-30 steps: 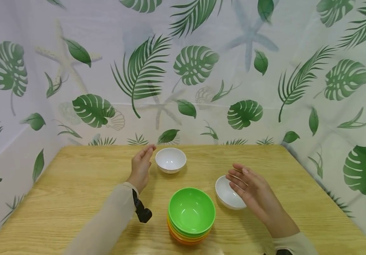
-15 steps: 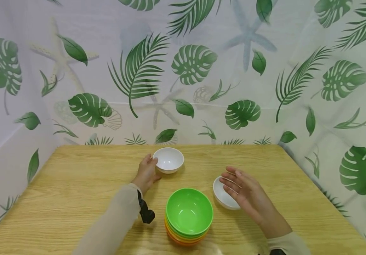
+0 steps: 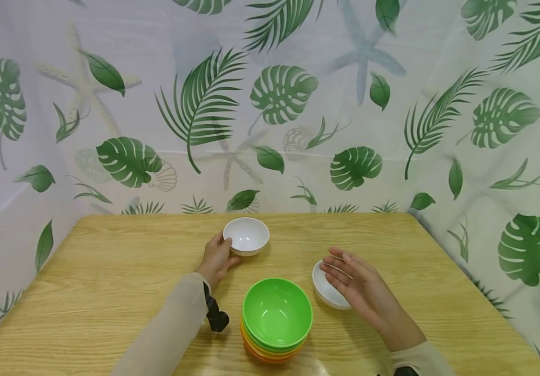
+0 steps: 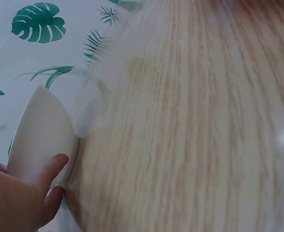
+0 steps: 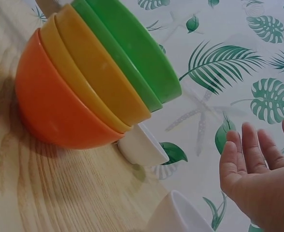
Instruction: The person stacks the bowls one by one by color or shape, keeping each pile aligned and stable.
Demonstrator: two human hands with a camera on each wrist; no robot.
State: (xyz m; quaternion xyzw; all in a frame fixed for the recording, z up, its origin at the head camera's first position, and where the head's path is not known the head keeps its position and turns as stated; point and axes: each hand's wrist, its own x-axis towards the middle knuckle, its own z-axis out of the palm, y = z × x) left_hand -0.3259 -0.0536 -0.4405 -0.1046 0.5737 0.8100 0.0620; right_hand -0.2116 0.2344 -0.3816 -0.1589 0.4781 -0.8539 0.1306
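Observation:
A white bowl [image 3: 246,237] sits upright near the far edge of the wooden table. My left hand [image 3: 216,259] grips its left side, with one digit at the rim and others spread along the outer wall. In the left wrist view, that hand [image 4: 31,193] lies against the bowl's pale outside [image 4: 43,137]. My right hand [image 3: 364,287] hovers with extended fingers over a second white bowl [image 3: 328,290] and partly hides it. The right wrist view shows this hand [image 5: 258,174] holding nothing. Between my arms stands a stack of nested bowls [image 3: 277,313], green on top.
The stack [image 5: 79,82] holds several bowls, orange at the bottom, yellow in the middle and green above. The wooden table [image 3: 110,282] meets a leaf-printed cloth backdrop [image 3: 307,172] at its far edge and sides. A black wrist camera [image 3: 215,313] hangs beside the stack.
My left hand has moved down and right from beside the far white bowl and taken hold of its left side. The right hand stays over the near white bowl.

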